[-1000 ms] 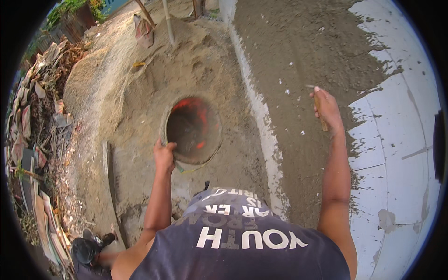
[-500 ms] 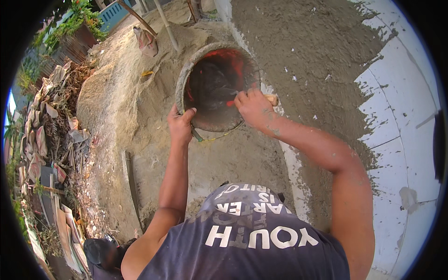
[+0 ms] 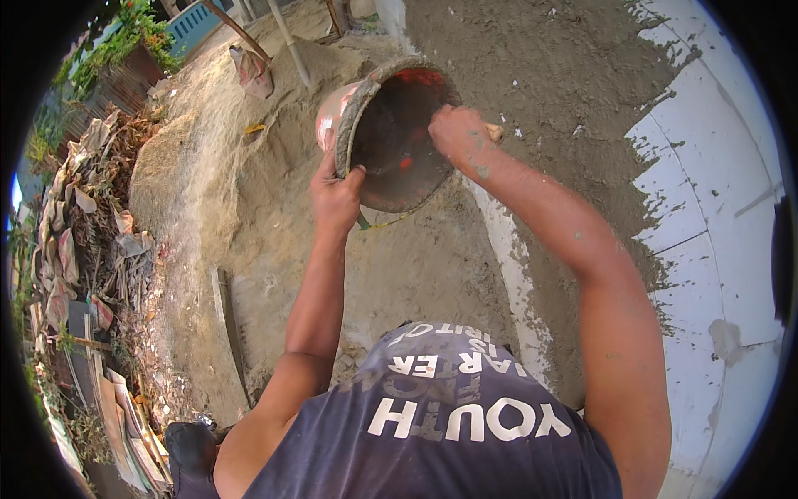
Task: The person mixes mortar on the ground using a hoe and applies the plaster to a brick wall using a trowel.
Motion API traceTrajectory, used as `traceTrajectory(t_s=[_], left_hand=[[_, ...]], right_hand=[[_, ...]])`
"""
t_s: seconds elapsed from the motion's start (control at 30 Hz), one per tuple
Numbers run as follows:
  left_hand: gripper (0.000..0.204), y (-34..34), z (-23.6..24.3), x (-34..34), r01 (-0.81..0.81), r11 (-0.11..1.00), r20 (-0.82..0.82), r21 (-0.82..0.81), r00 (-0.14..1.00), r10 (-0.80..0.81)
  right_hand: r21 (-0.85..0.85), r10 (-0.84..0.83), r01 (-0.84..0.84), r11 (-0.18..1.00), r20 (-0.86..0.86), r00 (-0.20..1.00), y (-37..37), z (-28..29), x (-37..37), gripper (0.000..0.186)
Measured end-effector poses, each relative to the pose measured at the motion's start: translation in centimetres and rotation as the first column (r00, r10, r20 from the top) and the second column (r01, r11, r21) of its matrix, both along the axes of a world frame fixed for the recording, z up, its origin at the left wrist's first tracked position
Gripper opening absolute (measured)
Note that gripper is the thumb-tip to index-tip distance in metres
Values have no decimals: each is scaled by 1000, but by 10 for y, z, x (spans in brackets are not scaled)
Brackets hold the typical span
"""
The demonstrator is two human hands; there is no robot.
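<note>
A mortar-crusted bucket [image 3: 356, 125], reddish outside, is held tilted in front of me, its mouth turned toward me and the right. My left hand [image 3: 337, 193] grips its near left rim, thumb over the edge. At the right side of the mouth, my right hand [image 3: 460, 137] is closed round a trowel; the end of its wooden handle [image 3: 495, 132] sticks out beyond the fist. The blade is hidden from view. Grey, wet-looking residue and a small red patch show inside the bucket. Grey mortar is smeared on my right wrist.
To the right, rough wet mortar [image 3: 573, 141] covers part of a pale block wall [image 3: 686, 187]. Sand [image 3: 266, 166] is heaped at left, with a sack [image 3: 252, 71] and poles behind it. A plank [image 3: 226, 324] lies near my left arm; scrap [image 3: 75, 224] piles up at far left.
The bucket has tipped further toward the right, showing more of its outer left side. My left hand has shifted up and right with it. The right hand moved slightly up; the blade went out of sight.
</note>
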State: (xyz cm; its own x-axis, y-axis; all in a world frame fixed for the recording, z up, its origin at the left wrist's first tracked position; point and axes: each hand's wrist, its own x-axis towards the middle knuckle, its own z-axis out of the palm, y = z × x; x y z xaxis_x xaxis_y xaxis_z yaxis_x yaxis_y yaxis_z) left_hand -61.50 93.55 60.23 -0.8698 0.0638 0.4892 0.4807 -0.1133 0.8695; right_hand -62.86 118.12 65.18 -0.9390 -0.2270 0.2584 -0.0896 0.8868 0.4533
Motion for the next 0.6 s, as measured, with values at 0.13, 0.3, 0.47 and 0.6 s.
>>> traceTrajectory(t_s=[0.13,0.3,0.47,0.6], left_hand=[[58,-2,2,-7,-5,993,-112,-118,994,-9],[47,-29,-5,-30,188,977,306,-97,940,-150],[39,-39,-43,-50,96,977,559,192,807,-189],[66,-60,-73,-56,-83,950,662,300,735,-145]], right_hand=[[-245,76,-6,969,276,958,2,-30,16,17],[-526,153,93,846,405,901,-42,-53,40,27],[-697,295,189,692,512,807,-56,-81,23,36],[-768,422,165,619,502,755,-48,-78,10,37]])
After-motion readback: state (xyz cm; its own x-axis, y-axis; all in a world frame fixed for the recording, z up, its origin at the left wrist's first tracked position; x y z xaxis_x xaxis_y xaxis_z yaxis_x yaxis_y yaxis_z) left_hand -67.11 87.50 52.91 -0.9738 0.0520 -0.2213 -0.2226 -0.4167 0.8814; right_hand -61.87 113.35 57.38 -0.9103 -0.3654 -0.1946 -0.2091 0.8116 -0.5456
